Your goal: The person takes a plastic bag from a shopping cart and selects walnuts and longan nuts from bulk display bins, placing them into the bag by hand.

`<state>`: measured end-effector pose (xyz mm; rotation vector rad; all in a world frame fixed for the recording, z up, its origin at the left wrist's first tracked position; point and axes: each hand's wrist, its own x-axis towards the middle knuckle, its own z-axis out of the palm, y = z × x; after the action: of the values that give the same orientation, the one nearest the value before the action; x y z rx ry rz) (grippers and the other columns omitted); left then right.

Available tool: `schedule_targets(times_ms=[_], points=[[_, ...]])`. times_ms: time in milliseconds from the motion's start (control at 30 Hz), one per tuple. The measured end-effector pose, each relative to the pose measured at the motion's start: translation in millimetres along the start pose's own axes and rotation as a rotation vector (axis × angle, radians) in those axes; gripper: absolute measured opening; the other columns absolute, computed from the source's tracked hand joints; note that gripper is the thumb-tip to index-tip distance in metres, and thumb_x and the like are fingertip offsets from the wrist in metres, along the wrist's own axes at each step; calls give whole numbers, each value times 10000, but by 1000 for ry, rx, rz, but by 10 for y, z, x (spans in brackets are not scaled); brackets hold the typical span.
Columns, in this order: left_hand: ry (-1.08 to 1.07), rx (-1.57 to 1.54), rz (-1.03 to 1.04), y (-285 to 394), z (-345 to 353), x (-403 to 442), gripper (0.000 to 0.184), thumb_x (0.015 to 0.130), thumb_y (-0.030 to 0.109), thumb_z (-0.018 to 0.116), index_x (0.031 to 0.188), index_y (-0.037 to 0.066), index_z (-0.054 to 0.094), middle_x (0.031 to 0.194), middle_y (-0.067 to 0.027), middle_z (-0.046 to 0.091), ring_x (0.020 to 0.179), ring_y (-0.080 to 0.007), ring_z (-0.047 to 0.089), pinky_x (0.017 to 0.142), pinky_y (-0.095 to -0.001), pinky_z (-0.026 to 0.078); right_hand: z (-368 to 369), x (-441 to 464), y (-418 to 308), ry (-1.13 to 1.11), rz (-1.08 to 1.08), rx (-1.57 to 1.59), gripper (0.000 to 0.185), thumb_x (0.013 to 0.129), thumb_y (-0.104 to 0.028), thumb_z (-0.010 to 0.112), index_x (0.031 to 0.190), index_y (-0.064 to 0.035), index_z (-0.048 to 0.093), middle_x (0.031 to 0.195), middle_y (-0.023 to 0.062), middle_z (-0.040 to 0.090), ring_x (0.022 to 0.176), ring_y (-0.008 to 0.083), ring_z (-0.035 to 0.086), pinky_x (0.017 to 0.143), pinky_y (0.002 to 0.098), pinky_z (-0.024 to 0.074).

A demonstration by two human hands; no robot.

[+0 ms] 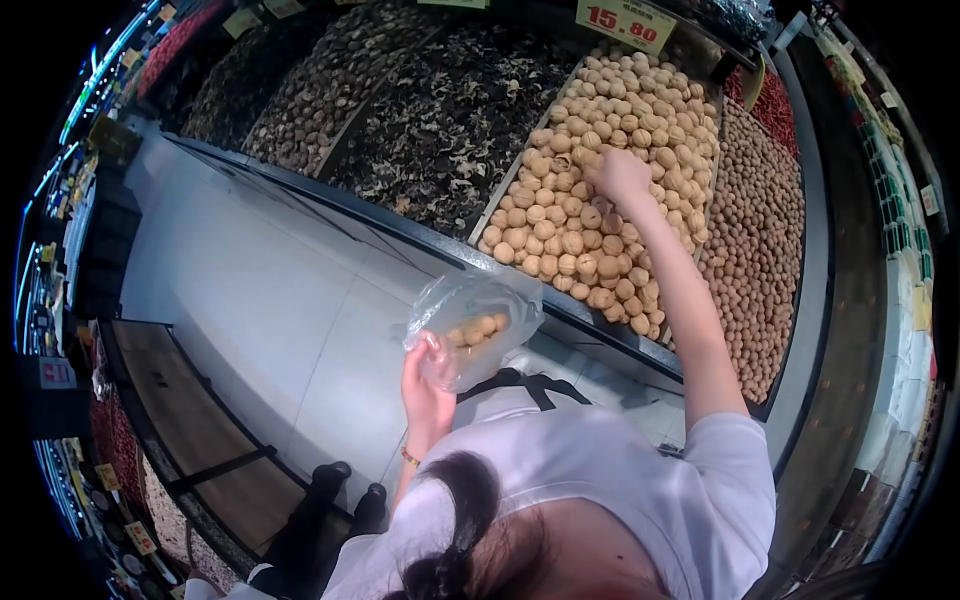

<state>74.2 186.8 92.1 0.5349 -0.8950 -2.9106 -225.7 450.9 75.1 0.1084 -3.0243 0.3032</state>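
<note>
My left hand (428, 375) grips the side of a clear plastic bag (515, 300), its mouth spread wide. Several walnuts (475, 330) lie inside the bag. Out over a slanted bin of pale whole walnuts (550, 225), my right hand (622, 178) reaches with its fingers closed and pointing down. The fingertips are at a walnut (590, 168) in the upper middle of the pile, partly covered by the hand.
Left of the walnuts is a bin of dark dried fungus (450, 120), then dried mushrooms (300, 115). Smaller brown nuts (750, 240) fill the bin at right. A price sign (625, 22) stands behind. Another person's dark-clad legs (310, 515) show at lower left.
</note>
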Motion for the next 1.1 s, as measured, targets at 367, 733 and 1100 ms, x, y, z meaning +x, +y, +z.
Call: schedule_targets(times_ms=[367,733,1100], points=[[-47,72,-33,39,120,-7,153,890,209,442,811,79,459,718,14,404,635,-74,372,601,-204,328,-315,-1686,-822,-858,-325,1269,427,742,-316,651,1067,-43,606,838,41,617,531,81,510,474,206,429],[-211,168,-115,83,158,12,194,868,237,449,790,59,454,670,-1,379,561,-97,346,514,-227,273,97,-2014,-1252,-882,-373,594,556,747,-320,592,1167,9,439,1079,246,555,1015,378,531,858,410,420],[-76,-4,16,237,-99,-127,172,805,207,459,787,42,413,680,-19,356,586,-112,341,530,-258,306,-373,-1194,-1104,-810,-758,920,362,819,-211,586,1132,-36,543,1077,117,593,983,207,579,851,334,462]])
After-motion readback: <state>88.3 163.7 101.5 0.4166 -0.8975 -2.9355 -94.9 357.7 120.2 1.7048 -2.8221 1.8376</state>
